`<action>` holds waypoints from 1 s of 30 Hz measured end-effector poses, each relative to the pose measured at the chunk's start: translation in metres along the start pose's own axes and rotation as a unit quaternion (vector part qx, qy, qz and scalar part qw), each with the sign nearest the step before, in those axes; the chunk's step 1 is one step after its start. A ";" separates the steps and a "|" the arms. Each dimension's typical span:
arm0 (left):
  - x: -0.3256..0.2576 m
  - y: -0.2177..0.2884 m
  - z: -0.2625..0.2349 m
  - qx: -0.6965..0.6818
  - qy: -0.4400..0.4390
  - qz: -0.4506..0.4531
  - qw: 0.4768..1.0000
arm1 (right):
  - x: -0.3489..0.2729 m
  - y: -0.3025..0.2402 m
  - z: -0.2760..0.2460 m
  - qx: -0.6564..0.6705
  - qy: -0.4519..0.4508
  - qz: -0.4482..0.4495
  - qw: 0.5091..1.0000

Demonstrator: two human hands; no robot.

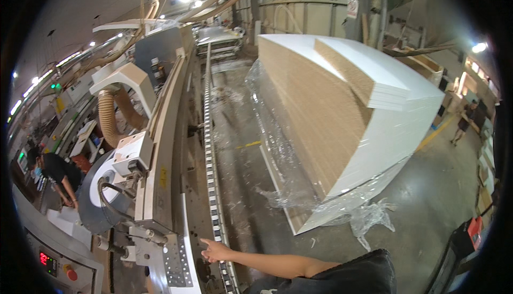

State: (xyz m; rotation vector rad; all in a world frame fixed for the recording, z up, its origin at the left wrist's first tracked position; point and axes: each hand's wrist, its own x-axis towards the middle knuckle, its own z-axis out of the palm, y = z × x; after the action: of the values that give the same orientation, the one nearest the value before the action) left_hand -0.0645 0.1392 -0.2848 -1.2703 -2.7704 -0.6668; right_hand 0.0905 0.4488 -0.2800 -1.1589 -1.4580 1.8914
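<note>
My right hand [216, 251] reaches in from the right with its index finger stretched out, and nothing shows in it. It is just beside a narrow white panel edge [188, 240] in the long machine. I cannot tell whether the fingertip touches anything. Under and beyond the hand runs the machine's roller rail [209, 173], a long track of pale and dark segments. A perforated metal plate [176, 262] lies left of the hand. My left hand is out of view.
A tall stack of white-faced boards [342, 128] stands right, with torn clear wrap [374, 216] at its foot. A control panel with a red button [71, 273] is lower left. One person [59, 173] bends at the left; another person [465, 122] is far right.
</note>
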 end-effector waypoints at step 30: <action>-0.092 0.674 -0.236 -0.397 0.115 0.590 0.694 | -0.416 0.136 -0.217 -0.203 0.246 -0.098 0.943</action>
State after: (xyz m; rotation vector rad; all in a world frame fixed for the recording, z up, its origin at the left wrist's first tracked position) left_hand 0.4504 0.3705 0.1616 -2.3582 -0.8703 -1.6237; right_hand 0.5078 0.1951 -0.2875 -1.4733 -1.6270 1.0823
